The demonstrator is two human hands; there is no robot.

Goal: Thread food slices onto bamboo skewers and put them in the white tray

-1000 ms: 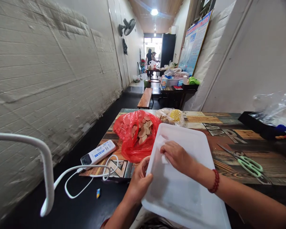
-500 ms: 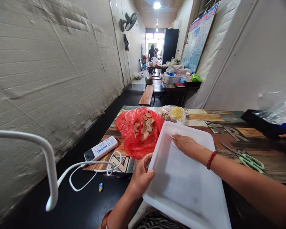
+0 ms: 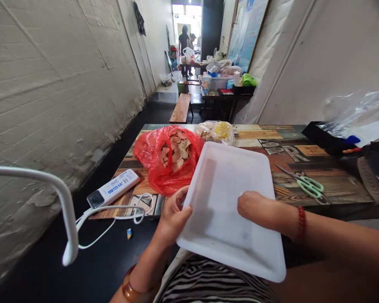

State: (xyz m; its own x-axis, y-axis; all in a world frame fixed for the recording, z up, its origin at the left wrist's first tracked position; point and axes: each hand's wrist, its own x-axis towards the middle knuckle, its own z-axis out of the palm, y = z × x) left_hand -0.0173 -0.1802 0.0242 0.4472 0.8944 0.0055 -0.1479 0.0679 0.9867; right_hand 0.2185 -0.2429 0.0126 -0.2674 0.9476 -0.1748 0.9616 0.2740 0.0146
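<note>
My left hand [image 3: 173, 216] grips the left rim of a white plastic tray [image 3: 221, 181], thumb over the edge and fingers underneath. The tray is tilted towards me, its near end above my striped clothing. Inside it, my right hand [image 3: 255, 210] is closed and rests on or just over the tray floor; its fingers are curled out of sight, so what they hold cannot be made out. Small dark specks lie along the tray's near end. Just beyond the left rim sits a red plastic bag [image 3: 142, 147], open, full of thin pale brownish pieces [image 3: 178, 153].
Green-handled scissors [image 3: 309, 185] and thin brown sticks [image 3: 281, 191] lie right of the tray. A white power bank-like device [image 3: 113, 189] with a cable is at the left. Behind stand a clear bag [image 3: 216, 132], a black box [image 3: 324, 136], a bench [image 3: 180, 108] and two people [image 3: 183, 42].
My right hand has moved from the tray's far left corner towards its near right side, and its fingers have curled in. My left hand still holds the rim. The view has tilted down.
</note>
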